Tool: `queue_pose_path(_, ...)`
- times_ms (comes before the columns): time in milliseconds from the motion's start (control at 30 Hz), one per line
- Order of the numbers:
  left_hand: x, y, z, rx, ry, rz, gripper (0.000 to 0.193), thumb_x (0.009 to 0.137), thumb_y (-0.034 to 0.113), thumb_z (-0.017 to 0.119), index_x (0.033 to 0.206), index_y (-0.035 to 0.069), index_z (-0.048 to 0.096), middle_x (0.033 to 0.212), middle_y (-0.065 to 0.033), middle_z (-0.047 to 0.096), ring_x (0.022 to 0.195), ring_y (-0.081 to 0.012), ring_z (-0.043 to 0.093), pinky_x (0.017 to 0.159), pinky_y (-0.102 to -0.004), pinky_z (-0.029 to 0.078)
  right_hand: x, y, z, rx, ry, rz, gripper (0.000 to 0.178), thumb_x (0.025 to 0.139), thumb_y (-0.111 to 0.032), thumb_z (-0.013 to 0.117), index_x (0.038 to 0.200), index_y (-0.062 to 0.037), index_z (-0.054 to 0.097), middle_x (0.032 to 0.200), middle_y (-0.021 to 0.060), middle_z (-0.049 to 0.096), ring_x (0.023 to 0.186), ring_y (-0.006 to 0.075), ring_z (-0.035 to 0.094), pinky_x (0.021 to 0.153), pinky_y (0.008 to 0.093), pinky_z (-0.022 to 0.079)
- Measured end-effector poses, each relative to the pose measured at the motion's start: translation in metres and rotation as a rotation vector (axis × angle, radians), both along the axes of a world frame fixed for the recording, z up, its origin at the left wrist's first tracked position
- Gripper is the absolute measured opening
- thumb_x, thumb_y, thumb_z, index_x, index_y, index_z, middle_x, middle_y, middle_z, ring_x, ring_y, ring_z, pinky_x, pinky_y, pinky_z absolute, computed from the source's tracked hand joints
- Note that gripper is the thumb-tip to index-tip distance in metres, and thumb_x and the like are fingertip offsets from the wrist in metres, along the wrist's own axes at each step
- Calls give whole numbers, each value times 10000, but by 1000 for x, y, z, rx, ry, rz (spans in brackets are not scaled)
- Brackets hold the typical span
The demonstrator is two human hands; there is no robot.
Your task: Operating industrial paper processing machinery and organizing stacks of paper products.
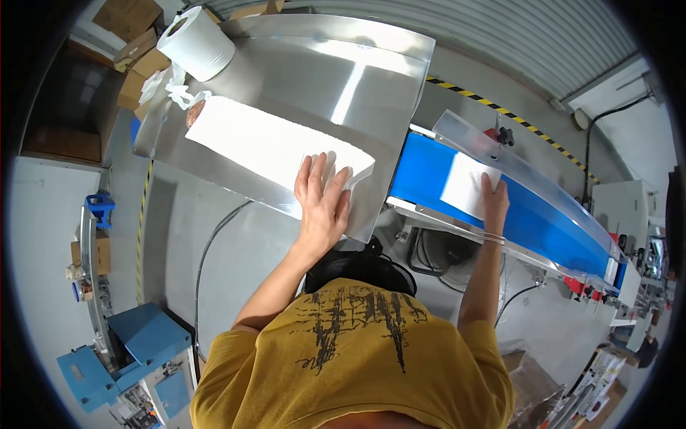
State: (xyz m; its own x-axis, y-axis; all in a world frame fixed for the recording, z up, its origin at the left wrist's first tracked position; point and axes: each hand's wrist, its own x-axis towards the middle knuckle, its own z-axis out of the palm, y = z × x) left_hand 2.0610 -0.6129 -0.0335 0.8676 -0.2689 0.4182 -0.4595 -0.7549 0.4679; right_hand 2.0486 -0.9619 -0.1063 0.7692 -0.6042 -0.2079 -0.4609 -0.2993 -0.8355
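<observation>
Nearest to me, the left hand (323, 204) rests with spread fingers on the right end of a long white row (268, 143), maybe of sheets; this light touch perhaps keeps it straight. The row extends from the fingers leftward and away, on the metal table (286, 75). The right hand (495, 203) is at the right edge of a white piece (461, 187) on the blue belt (549, 227); whether it pinches, I cannot tell. This piece lies just left of its fingers. Farther, a white roll (203, 50) sits toward the table's far left, probably to leave room.

Stack (268, 141) and sheet (464, 186) are white, belt (547, 229) blue, shirt (364, 372) mustard with black print (354, 314), floor tape (504, 111) black-and-yellow striped.
</observation>
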Motion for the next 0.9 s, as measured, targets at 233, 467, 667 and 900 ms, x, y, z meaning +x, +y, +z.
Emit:
queue_pose_path(233, -1, 3, -1, 20, -9, -35, 347, 779, 10, 643, 1109, 113, 676, 1460, -195, 319, 1382, -425, 207, 1091, -520, 202, 20, 78, 63, -382, -353, 718, 599, 674, -171, 798, 1209, -87, 543, 1200, 149, 548, 1137, 349, 496, 959, 412, 424)
queue_pose_path(467, -4, 6, 10, -6, 28, -12, 279, 794, 97, 671, 1071, 121, 692, 1482, -187, 291, 1394, -417, 183, 1101, -524, 190, 45, 130, 32, 83, -387, 990, 445, 843, -189, 705, 1233, -79, 519, 1203, 70, 552, 1087, 198, 539, 918, 313, 453)
queue_pose_path(667, 11, 27, -6, 67, -40, -27, 452, 806, 62, 628, 1252, 99, 569, 1450, -225, 295, 1365, -415, 236, 1082, -539, 209, 19, 57, 6, 507, -358, 206, 332, 940, -291, 596, 1080, 10, 592, 960, 73, 658, 857, 112, 606, 731, 273, 499)
queue_pose_path(900, 38, 50, -11, 125, -182, -147, 330, 868, -12, 580, 1190, 49, 615, 1359, -224, 429, 1239, -355, 469, 935, -429, 481, 52, 14, -53, -1051, 144, -590, 731, 724, -455, 698, 1261, -14, 470, 1245, 179, 529, 1160, 338, 491, 949, 483, 386)
